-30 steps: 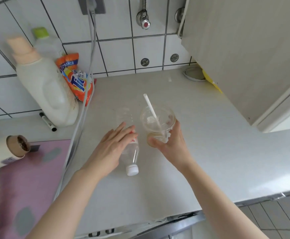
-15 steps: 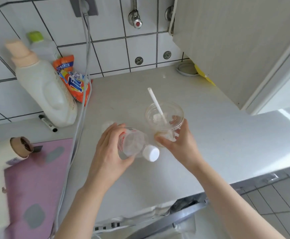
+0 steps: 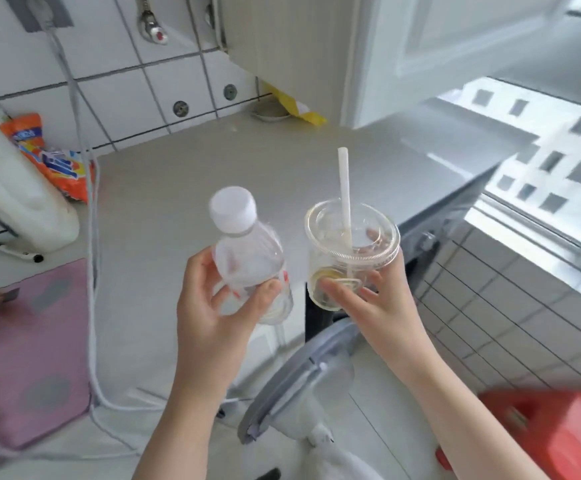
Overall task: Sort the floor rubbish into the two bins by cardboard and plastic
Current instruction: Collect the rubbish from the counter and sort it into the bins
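Observation:
My left hand (image 3: 209, 317) grips a clear plastic bottle (image 3: 247, 254) with a white cap, held upright and lifted off the grey countertop (image 3: 185, 174). Beside it, my right hand (image 3: 375, 306) holds a clear plastic cup (image 3: 348, 251) with a flat lid and a white straw sticking up; a little yellowish residue lies at the cup's bottom. Both items hang close together above the counter's front edge. No bin is clearly in view.
A white detergent jug (image 3: 15, 199) and an orange packet (image 3: 50, 157) stand at the back left by the tiled wall. A white cable (image 3: 91, 271) runs down the counter. A pink mat (image 3: 29, 351) lies left. A red plastic object (image 3: 552, 434) sits on the floor at lower right.
Both hands have lifted the bottle and cup off the countertop and pulled them toward me; the bottle went from lying on its side to upright. The view has swung right and down.

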`<state>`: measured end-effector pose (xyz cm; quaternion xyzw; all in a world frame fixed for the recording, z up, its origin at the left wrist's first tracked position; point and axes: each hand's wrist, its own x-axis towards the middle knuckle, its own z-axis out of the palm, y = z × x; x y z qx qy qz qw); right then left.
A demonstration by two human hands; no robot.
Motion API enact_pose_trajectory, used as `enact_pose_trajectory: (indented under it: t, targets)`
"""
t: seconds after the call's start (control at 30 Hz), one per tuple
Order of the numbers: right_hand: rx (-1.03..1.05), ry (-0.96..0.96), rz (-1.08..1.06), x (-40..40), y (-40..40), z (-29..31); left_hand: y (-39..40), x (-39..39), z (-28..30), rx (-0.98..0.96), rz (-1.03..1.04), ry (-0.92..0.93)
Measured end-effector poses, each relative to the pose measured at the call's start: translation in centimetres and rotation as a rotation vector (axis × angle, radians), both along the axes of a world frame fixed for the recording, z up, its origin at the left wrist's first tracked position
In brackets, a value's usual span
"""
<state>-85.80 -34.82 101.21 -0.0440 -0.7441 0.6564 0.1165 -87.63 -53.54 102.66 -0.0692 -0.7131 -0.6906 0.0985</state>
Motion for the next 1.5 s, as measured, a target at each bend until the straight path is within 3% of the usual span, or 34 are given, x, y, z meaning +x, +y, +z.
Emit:
enact_pose_trajectory:
  t: [0.1, 0.47, 1.0, 1.23, 1.5]
  targets:
    - [-0.023, -0.041, -0.142, 5.9, 2.6, -1.2, 2.9, 3.2, -1.3, 0.029, -0.123, -0.090]
    - [-0.074, -0.250, -0.715, 27.7, 15.2, -6.1, 19.7, 14.7, -5.9, -0.143, -0.592, -0.323]
    - [-0.049, -0.745, -1.299, 61.7, 38.6, -17.0, 49.5, 40.1, -16.8, -0.460, -0.901, -0.561]
    - [-0.161, -0.806, -1.444, 67.8, 43.4, -21.1, 56.5, 45.3, -21.1, -0.712, -1.025, -0.549]
    - [-0.312, -0.744, -1.526, 68.4, 47.5, -28.8, 65.3, 47.5, -29.5, -0.891, -1.082, -0.493]
